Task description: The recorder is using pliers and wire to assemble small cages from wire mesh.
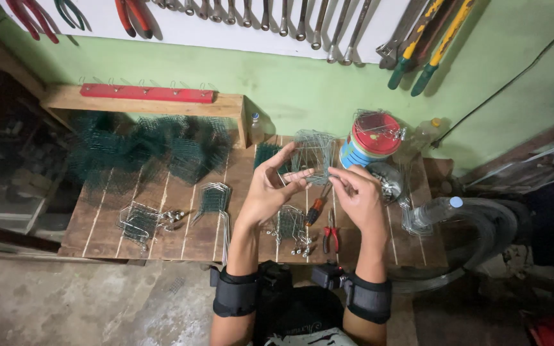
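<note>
My left hand [269, 187] and my right hand [356, 192] are raised together over a wooden workbench [181, 224]. Between their fingertips they hold a small cage-like piece of green wire mesh [312, 154], upright, with thin wire ends sticking out. The left fingers pinch its lower left edge and the right fingers pinch its lower right side. Both wrists wear black bands. Below the hands lie another small mesh piece with metal bits [290, 225], red-handled pliers [331, 238] and a screwdriver with an orange and black handle [316, 207].
A pile of dark green mesh [149, 150] fills the bench's back left. Bent wire frames [215, 198] and a mesh piece [139, 223] lie in front. A red-lidded tin [373, 138], plastic bottle [434, 211] and wire coil [389, 179] sit right. Wrenches and pliers hang on the wall.
</note>
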